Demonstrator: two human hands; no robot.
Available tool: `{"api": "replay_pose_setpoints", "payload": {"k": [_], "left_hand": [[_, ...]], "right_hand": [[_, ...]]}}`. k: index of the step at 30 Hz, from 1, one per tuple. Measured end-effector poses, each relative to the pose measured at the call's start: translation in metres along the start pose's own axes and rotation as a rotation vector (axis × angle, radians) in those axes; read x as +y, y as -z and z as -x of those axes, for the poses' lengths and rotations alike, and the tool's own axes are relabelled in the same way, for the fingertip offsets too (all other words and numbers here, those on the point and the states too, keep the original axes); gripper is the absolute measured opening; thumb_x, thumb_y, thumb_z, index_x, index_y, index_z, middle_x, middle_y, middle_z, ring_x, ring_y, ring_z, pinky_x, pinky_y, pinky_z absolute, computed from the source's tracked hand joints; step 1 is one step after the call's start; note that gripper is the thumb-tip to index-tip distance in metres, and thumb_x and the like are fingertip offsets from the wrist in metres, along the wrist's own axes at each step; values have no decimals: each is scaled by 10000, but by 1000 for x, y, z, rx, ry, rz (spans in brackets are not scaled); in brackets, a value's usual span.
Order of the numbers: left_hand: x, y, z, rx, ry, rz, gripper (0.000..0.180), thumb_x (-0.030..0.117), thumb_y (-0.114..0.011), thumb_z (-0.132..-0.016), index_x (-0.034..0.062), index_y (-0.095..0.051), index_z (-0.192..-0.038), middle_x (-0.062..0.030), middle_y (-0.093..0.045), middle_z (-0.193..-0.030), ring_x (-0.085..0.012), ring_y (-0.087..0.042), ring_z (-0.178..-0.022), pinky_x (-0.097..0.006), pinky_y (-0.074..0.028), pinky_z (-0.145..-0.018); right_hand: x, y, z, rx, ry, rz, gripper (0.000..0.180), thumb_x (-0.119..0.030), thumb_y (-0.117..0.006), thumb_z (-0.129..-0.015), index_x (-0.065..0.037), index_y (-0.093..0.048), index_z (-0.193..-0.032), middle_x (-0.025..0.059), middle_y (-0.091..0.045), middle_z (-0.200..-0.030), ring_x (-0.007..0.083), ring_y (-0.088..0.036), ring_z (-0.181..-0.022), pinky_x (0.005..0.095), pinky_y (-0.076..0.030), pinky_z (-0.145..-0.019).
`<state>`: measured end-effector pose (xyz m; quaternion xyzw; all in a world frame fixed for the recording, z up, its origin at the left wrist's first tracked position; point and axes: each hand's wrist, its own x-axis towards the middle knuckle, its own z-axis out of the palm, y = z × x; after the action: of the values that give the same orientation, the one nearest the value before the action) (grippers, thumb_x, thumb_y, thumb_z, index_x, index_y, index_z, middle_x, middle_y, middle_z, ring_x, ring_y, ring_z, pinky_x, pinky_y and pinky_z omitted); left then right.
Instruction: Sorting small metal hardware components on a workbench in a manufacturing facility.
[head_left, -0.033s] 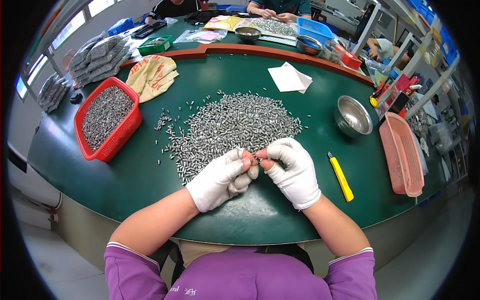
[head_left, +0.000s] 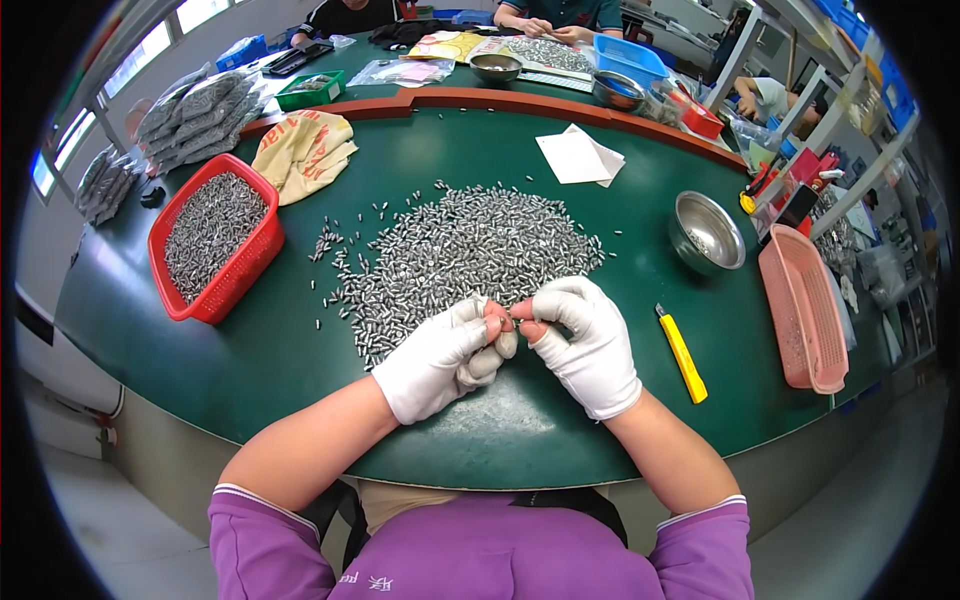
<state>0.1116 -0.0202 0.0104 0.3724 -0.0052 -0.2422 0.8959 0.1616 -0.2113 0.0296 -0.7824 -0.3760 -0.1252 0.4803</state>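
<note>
My left hand point(head_left: 440, 358) and my right hand point(head_left: 588, 348) wear white gloves with bare thumb and forefinger tips. Their fingertips meet in a pinch at the near edge of a wide pile of small silvery metal cylinders point(head_left: 480, 240). A tiny glint of metal point(head_left: 516, 321) shows between the two pinches; the fingers cover most of it. Both hands are closed, with the other left fingers curled beneath the pinch. Several loose cylinders point(head_left: 325, 243) lie scattered left of the pile on the green table point(head_left: 500, 440).
At the left stands a red basket point(head_left: 262, 243) full of the same cylinders, beside a cream cloth bag point(head_left: 305, 155). A yellow cutter knife point(head_left: 682, 355), a steel bowl point(head_left: 708, 232) and a pink basket point(head_left: 803, 310) are at the right. White papers point(head_left: 575, 158) lie farther back; co-workers sit beyond.
</note>
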Motion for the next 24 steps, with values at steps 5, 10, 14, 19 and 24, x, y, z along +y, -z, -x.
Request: {"api": "replay_pose_setpoints", "payload": {"k": [5,10,14,19,24], "left_hand": [[-1,2,-1,-27,-21,-25,196,276,-612,-965,126,-587,-1088,24,-599,-860,-43,-332,-557,-202,-287,-529],[-1,2,-2,-19,-16,-33,205,289,-618,-960,121,-583,-1072,25,-597,-857,-45,-332,-556,-202,-285,-528],[-1,0,-1,-7,-11,-44,216,294,-617,-961,115,-586,-1078,26,-584,-844,-44,-329,-552,-201,-284,-527],[1,-3,1,15,-3,-41,213,292,-613,-964,115,-586,-1080,27,-570,-818,-41,-322,-544,-201,-279,-520],[2,-4,2,12,-6,-77,166,279,-572,-986,122,-539,-1028,41,-503,-751,-36,-302,-515,-196,-259,-487]], "right_hand": [[1,-1,-1,-7,134,108,223,-52,-787,-708,-112,-715,-910,63,-621,-852,237,-618,-763,333,-512,-675],[2,-2,-1,-2,124,112,223,-59,-789,-701,-112,-710,-903,63,-625,-851,236,-618,-766,337,-512,-677],[1,-1,-2,-12,112,108,222,-67,-789,-702,-111,-708,-905,64,-628,-855,242,-619,-767,341,-513,-678],[0,-1,-2,-9,123,125,224,-63,-786,-699,-109,-708,-903,63,-632,-860,245,-621,-772,343,-514,-681],[-1,-1,-2,-25,128,130,221,-56,-779,-701,-106,-707,-905,68,-636,-864,251,-620,-786,348,-514,-699]]}}
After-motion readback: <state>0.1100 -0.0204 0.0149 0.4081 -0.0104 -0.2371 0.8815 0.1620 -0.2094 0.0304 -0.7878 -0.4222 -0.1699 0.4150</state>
